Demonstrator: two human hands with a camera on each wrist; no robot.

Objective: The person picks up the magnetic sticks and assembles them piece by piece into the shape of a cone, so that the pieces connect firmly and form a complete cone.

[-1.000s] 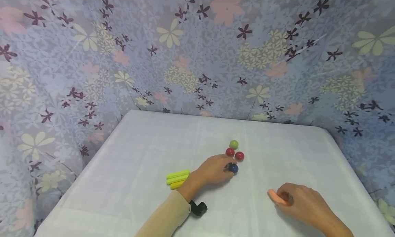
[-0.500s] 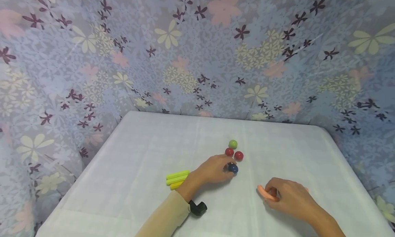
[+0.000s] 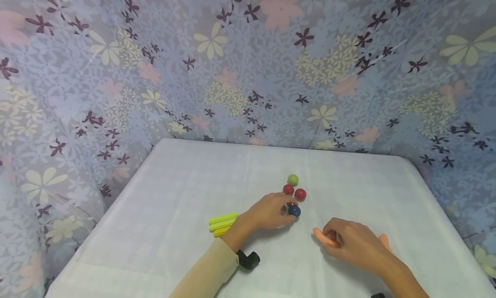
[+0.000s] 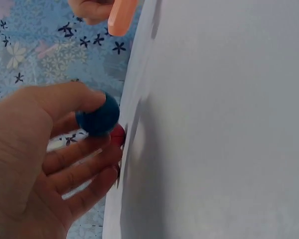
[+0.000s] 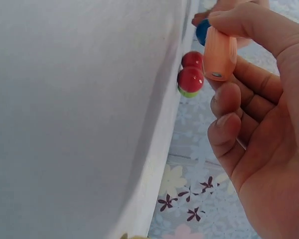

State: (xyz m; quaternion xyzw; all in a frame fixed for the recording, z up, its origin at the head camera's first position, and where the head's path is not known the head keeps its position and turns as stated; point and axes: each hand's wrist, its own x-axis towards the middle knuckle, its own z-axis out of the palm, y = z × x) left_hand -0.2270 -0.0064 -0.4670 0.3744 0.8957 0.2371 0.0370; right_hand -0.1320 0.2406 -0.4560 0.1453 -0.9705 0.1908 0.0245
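Currently showing three yellow sticks (image 3: 223, 224) side by side on the white-covered bench (image 3: 174, 177), next to the left sleeve (image 3: 207, 270). Pinching the blue ball (image 3: 295, 211) with the left hand (image 3: 271, 211), just short of two red balls (image 3: 300, 194) and a green ball (image 3: 292, 180). Gripping an orange stick (image 3: 323, 237) with the right hand (image 3: 354, 243), right of the blue ball. Showing a partly hidden orange piece (image 3: 385, 241) farthest right.

one high view, two near hands (image 3: 271, 212)

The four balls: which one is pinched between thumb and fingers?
The blue ball, pinched in the left hand; the two red balls and the green ball rest on the white table.
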